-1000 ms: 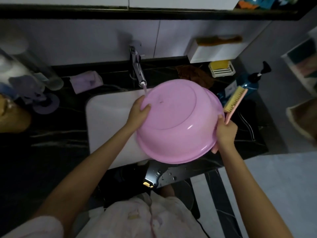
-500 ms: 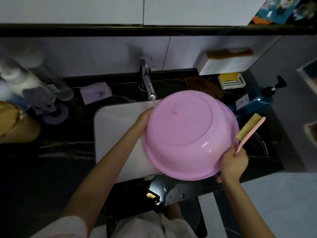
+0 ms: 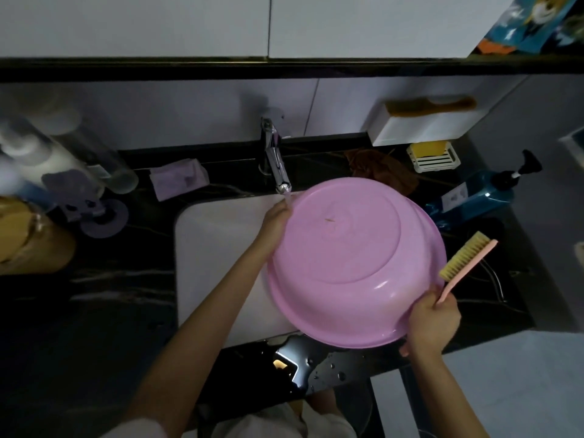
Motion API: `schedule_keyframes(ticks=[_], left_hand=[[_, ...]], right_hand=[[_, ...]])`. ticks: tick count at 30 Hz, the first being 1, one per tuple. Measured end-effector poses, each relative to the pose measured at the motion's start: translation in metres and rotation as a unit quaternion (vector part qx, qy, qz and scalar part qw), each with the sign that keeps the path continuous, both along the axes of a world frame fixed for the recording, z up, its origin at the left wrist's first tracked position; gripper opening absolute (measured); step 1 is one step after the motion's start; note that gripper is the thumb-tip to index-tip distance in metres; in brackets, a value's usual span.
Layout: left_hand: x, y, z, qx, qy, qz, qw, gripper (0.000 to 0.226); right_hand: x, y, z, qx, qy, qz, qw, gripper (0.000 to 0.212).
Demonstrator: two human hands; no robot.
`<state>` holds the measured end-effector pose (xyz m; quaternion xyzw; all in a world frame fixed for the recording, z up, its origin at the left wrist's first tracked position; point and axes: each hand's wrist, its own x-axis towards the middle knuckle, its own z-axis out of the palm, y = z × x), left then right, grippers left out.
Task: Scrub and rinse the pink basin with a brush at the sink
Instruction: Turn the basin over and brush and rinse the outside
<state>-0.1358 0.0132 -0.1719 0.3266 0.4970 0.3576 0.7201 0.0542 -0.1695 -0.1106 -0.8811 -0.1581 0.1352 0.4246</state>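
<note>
The pink basin (image 3: 354, 263) is tilted bottom-up toward me over the white sink (image 3: 218, 248). My left hand (image 3: 276, 227) grips its far-left rim, right under the thin stream from the chrome tap (image 3: 275, 165). My right hand (image 3: 433, 324) is at the basin's near-right rim and grips the pink handle of the brush (image 3: 464, 260). The brush's tan bristles point left, just off the basin's right edge. The basin's inside is hidden.
Black counter (image 3: 94, 295) surrounds the sink. A brown cloth (image 3: 382, 169), a yellow soap in a white dish (image 3: 433, 156) and a blue pump bottle (image 3: 480, 194) lie behind and right of the basin. Bottles and a purple holder (image 3: 88, 203) stand at left. A purple cloth (image 3: 177, 178) lies beside the tap.
The brush head has swung away from the basin's right side, out to the right. My right hand has slid down along the near-right rim. The basin's tilt is nearly unchanged.
</note>
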Motion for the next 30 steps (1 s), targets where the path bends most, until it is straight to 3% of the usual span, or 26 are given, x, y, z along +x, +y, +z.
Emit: schedule_keyframes(ticks=[2, 6, 11, 14, 16, 18, 20, 22, 25, 28, 30], left_hand=[[-0.001, 0.011, -0.003, -0.043, -0.02, 0.01, 0.999, 0.026], [-0.002, -0.034, -0.03, -0.183, -0.021, 0.135, 0.974, 0.028], [-0.002, -0.059, -0.002, -0.1, -0.038, 0.155, 0.982, 0.027], [-0.004, -0.023, 0.011, -0.028, -0.026, 0.093, 0.995, 0.021], [-0.008, -0.015, 0.002, -0.087, -0.027, 0.106, 0.99, 0.017], [-0.007, -0.031, -0.014, -0.149, -0.003, 0.136, 0.979, 0.028], [-0.004, -0.064, -0.008, -0.162, -0.03, 0.166, 0.972, 0.03], [-0.007, -0.088, -0.001, -0.15, 0.007, 0.147, 0.978, 0.025], [-0.015, -0.098, -0.002, -0.062, 0.106, 0.131, 0.984, 0.016], [-0.019, -0.093, -0.004, -0.061, 0.219, 0.132, 0.965, 0.029], [-0.02, -0.091, -0.007, -0.109, 0.166, 0.111, 0.974, 0.061]], right_hand=[[-0.004, 0.0, -0.001, 0.012, 0.001, -0.005, 1.0, 0.027], [-0.004, 0.002, -0.002, 0.036, 0.003, -0.017, 0.999, 0.026], [-0.008, -0.005, -0.01, 0.023, 0.009, -0.021, 0.999, 0.018], [-0.012, -0.008, -0.014, 0.024, 0.002, -0.015, 1.0, 0.017], [-0.015, -0.008, -0.015, 0.036, -0.005, -0.018, 0.999, 0.023], [-0.015, -0.007, -0.018, 0.043, -0.011, -0.034, 0.998, 0.026], [-0.014, -0.007, -0.02, 0.05, -0.008, -0.038, 0.998, 0.028], [-0.014, -0.008, -0.024, 0.05, -0.004, -0.042, 0.998, 0.027], [-0.016, -0.01, -0.024, 0.052, 0.0, -0.036, 0.998, 0.016], [-0.015, -0.012, -0.023, 0.05, 0.006, -0.002, 0.999, 0.018], [-0.012, -0.015, -0.018, 0.046, -0.001, 0.036, 0.998, 0.026]])
